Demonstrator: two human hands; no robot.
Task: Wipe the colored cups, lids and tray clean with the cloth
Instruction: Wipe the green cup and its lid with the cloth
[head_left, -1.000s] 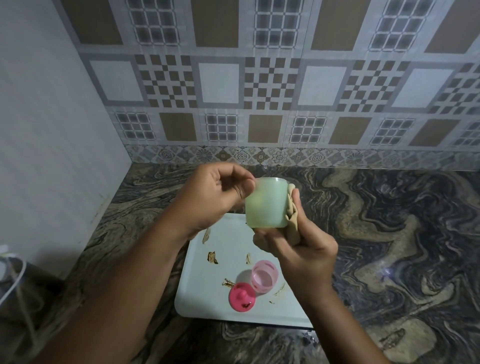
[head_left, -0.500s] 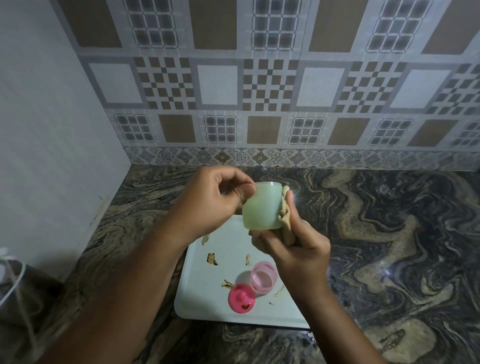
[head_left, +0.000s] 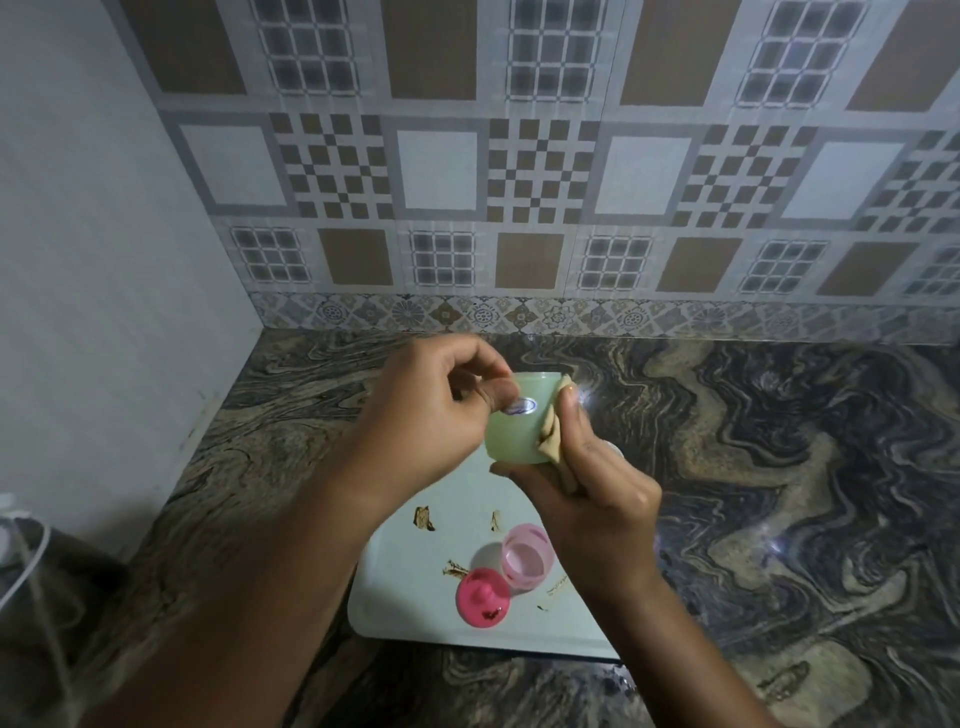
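I hold the green cup (head_left: 514, 436) in the air, above the 12 o'clock edge of the tray (head_left: 410, 592), which lies on the marbled surface (head_left: 779, 467). My left hand (head_left: 431, 415) pinches the cup near its top, at the 10 o'clock side, with fingers curled and the thumb beside a small sticker (head_left: 521, 406). My right hand (head_left: 587, 483) is curled round the beige cloth (head_left: 553, 441) and presses it on the cup at 3 o'clock, while its fingertips reach under the cup's bottom. To do this step well, I think the left hand must turn the cup in small steps while the right hand rubs the cloth up and down, so that every part of the wall meets the cloth, also the part under my left fingers. The plastic looks smooth and light, so the pinch should be firm but not hard, or the cup can slip. Toward 5 o'clock on the tray sits the pink cup (head_left: 527, 556), with the pink lid (head_left: 482, 597) just beside it at 7 o'clock. Brown stains (head_left: 423, 518) on the tray are not yet wiped.
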